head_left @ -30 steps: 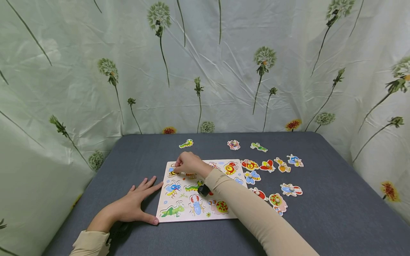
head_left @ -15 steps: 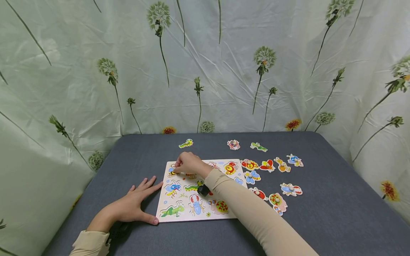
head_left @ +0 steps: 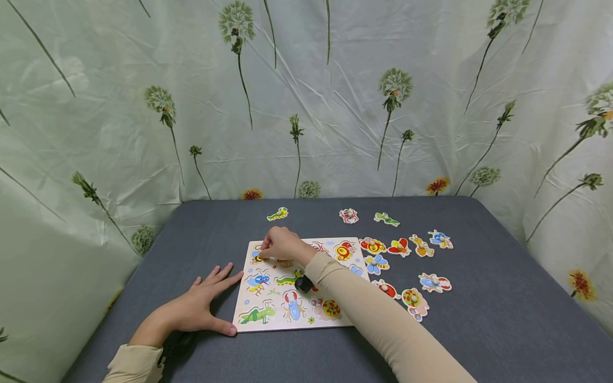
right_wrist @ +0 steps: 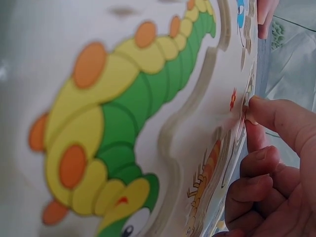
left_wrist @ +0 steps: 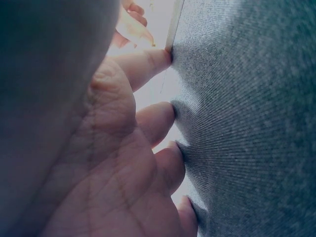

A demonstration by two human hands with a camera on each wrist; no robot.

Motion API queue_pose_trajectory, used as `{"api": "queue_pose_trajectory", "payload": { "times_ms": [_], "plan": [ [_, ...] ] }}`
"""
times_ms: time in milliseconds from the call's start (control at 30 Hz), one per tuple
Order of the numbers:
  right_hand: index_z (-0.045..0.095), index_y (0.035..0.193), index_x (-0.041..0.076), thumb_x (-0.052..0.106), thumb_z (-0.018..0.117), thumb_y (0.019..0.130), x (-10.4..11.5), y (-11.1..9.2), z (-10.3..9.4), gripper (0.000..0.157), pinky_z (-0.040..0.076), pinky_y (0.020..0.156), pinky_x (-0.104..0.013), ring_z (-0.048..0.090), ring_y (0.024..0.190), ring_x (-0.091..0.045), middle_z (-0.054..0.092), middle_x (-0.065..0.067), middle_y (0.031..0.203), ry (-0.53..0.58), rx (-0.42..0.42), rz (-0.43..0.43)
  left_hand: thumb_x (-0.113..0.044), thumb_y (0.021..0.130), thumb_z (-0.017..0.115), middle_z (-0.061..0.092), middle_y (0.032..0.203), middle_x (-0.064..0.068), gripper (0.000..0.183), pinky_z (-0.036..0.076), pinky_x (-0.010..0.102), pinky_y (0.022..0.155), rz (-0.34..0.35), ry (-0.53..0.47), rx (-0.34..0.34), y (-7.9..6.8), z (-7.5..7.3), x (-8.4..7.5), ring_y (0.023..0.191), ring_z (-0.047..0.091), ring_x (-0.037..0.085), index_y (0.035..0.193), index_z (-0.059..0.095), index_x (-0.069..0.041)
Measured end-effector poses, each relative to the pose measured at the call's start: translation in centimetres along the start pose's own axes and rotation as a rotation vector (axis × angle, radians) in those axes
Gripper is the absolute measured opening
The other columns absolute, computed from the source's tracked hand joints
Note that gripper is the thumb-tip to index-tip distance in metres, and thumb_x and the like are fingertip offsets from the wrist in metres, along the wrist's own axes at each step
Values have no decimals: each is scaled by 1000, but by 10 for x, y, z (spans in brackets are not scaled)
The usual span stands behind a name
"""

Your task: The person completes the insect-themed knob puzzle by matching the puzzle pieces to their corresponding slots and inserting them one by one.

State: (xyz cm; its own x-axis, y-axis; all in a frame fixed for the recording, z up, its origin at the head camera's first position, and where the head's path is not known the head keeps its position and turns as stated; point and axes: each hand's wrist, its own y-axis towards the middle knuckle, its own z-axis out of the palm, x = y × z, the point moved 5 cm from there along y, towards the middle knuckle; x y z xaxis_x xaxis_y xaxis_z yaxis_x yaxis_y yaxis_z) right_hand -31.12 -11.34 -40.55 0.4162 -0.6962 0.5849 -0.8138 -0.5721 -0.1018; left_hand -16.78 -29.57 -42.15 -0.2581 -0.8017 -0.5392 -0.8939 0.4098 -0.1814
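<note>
At the upper left of a wooden peg puzzle board (head_left: 278, 326) printed with insects, my right hand (head_left: 286, 246) pinches the small wooden knob (right_wrist: 250, 117) of a bee puzzle piece (head_left: 259, 257). The piece lies at its printed spot, partly hidden by the fingertips. My left hand (head_left: 201, 306) lies spread on the table beside the board, its thumb at the near left corner and a fingertip at the left edge. In the right wrist view a printed green and yellow caterpillar (right_wrist: 158, 79) fills the foreground, inside a cut-out outline.
Several knobbed pieces lie right of the board, among them a red butterfly (head_left: 399, 248), a stag beetle (head_left: 435, 283) and a snail (head_left: 414, 302). Behind the board lie a caterpillar piece (head_left: 278, 214), a spider (head_left: 349, 216) and a grasshopper (head_left: 386, 219). A flowered curtain (head_left: 335, 149) borders the dark table (head_left: 488, 330).
</note>
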Motion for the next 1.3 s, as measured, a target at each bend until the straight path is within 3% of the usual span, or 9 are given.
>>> {"api": "queue_pose_trajectory", "payload": {
  "times_ms": [333, 733, 933, 1133, 1300],
  "plan": [
    [83, 89, 16, 26, 80, 100, -1, 1, -3, 15, 40, 59, -23, 51, 62, -8, 71, 6, 78, 66, 34, 23, -59, 74, 94, 16, 179, 25, 120, 6, 90, 116, -12, 4, 5, 1, 0, 1, 162, 6, 61, 171, 34, -21],
    [82, 88, 16, 27, 79, 100, -2, -1, -5, 16, 40, 60, -22, 52, 64, -8, 69, 8, 77, 60, 26, 28, -56, 76, 94, 14, 179, 25, 119, 6, 91, 116, -24, -5, 27, 1, 2, 2, 162, 4, 62, 171, 32, -22],
    [84, 95, 13, 25, 76, 102, -7, -3, -13, 16, 41, 59, -21, 52, 63, -8, 73, 4, 81, 69, 35, -13, -56, 75, 95, 15, 179, 25, 120, 7, 91, 115, -30, 15, 20, 2, 1, 2, 161, 6, 62, 171, 32, -23],
    [84, 101, 11, 23, 73, 104, -17, -8, -23, 16, 46, 62, -22, 62, 69, -14, 77, -3, 89, 117, 46, -30, -55, 75, 95, 15, 179, 26, 120, 8, 91, 115, -33, 19, 20, 3, 1, 2, 161, 6, 63, 171, 32, -22],
    [84, 103, 11, 22, 73, 104, -25, -11, -34, 16, 45, 62, -22, 58, 69, -11, 79, -4, 92, 103, 29, -44, -55, 74, 95, 15, 179, 26, 120, 7, 91, 115, -35, 8, 23, 3, 2, 2, 161, 5, 63, 171, 32, -21]
  ]
}}
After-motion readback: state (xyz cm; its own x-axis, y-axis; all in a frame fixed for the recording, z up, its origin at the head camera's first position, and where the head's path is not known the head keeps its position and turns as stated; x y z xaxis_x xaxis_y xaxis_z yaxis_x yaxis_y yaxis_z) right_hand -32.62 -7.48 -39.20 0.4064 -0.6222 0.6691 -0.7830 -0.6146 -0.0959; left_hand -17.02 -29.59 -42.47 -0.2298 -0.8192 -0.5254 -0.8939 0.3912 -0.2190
